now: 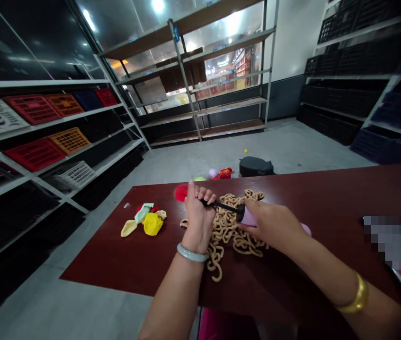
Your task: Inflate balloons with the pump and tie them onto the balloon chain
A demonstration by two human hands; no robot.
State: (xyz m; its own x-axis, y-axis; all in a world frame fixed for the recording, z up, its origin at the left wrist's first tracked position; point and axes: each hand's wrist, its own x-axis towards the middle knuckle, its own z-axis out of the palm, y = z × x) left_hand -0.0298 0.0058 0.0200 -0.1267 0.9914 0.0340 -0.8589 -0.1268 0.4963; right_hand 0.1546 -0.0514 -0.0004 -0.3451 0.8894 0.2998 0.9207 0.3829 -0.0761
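Note:
Above the table, my left hand [200, 210] is closed around the black end of a balloon pump, its thumb pointing up. A red balloon [181, 192], slightly blurred, sticks out just beyond that hand on the left. Between my hands runs the pump's thin black rod [226, 207]. My right hand [274, 222] grips the purple barrel of the balloon pump [248, 217], whose far end shows past my fingers. Beneath both hands lies a tangled heap of tan, rope-like curled strands [225, 229]. Flat yellow balloons [153, 224] and a pale green one [144, 212] rest to the left.
The dark red table [115, 264] spans the front. A pixelated flat object [395, 250] lies at its right. Behind it, a black bag-like object [256, 166] and colourful items [225, 173] are on the floor. Shelves with crates [33, 108] line the left; more racks stand behind and right.

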